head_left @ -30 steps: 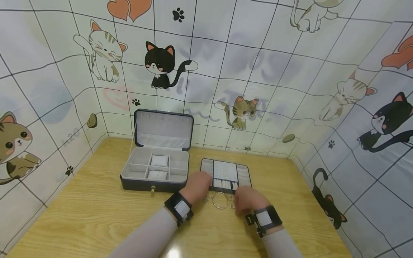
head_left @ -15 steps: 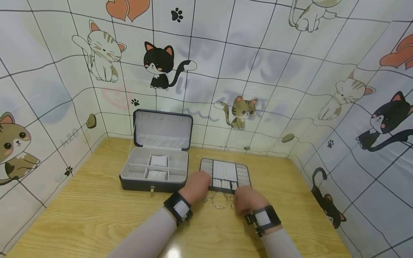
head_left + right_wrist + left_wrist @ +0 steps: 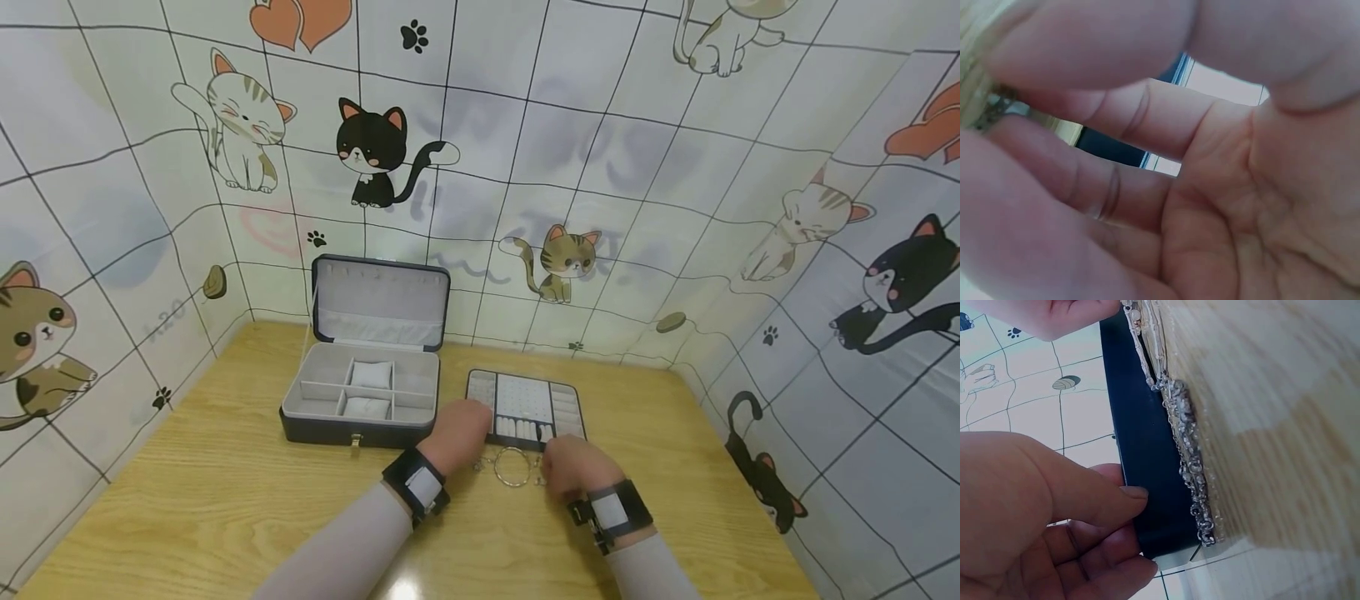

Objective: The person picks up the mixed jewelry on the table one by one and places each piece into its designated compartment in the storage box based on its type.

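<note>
Two white cushions [image 3: 372, 374] sit in an open box [image 3: 322, 429] on the table [image 3: 225, 500], left of a divided tray [image 3: 517, 442]. The left hand [image 3: 459, 435] pinches the tray's left front corner in its grip, hiding it from the head view. The right hand [image 3: 581, 468], fingers bent, is beside small trinkets [image 3: 539, 481] and blocks its own wrist view; whether its grip holds anything cannot be told. Between the hands, near the tray, lies a round bracelet [image 3: 513, 485].

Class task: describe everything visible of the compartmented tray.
The compartmented tray lies on the table, right of the open box. Dark-edged, with pale, soft-looking lining, it has a speckled centre panel behind pale rolls. The left hand apparently touches its front wall; whether the right hand does is unclear.
</note>
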`<state>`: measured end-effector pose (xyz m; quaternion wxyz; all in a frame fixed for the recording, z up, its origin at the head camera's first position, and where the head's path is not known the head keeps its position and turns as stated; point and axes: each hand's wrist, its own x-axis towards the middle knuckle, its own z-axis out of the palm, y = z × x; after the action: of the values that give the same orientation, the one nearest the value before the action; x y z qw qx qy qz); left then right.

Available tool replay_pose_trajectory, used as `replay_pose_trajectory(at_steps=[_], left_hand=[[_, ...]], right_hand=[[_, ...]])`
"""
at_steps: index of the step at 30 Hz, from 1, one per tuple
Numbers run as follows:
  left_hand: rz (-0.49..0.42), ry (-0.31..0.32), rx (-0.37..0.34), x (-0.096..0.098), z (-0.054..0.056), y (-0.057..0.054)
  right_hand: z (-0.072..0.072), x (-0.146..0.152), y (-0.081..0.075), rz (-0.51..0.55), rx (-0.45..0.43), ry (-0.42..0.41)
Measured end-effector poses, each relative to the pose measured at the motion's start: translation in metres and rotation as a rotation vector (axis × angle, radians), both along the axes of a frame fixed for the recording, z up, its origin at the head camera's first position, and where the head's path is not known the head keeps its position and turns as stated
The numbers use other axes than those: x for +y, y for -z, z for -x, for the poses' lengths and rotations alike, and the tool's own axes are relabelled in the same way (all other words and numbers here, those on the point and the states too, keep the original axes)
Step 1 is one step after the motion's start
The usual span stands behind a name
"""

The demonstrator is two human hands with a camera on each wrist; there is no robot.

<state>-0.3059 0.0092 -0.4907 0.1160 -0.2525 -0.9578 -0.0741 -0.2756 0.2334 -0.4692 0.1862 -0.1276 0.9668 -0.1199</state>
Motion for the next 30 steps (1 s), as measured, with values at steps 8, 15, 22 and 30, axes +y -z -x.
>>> replay_pose_trajectory(at_steps=[8,15,22,30], left_hand=[[0.005,0.002,-0.012,0.001,0.002,0.002],[0.005,-0.002,-0.018,0.001,0.004,0.003],[0.006,-0.003,-0.025,0.000,0.005,0.005],[0.009,-0.011,-0.031,0.001,0.005,0.004]], right_hand=[[0.002,0.003,-0.003,0.008,-0.009,0.005],[0.003,0.006,-0.006,-0.042,0.000,-0.007],[0.006,0.005,-0.009,-0.097,-0.002,0.011],[0.006,0.004,-0.012,-0.064,-0.018,0.005]])
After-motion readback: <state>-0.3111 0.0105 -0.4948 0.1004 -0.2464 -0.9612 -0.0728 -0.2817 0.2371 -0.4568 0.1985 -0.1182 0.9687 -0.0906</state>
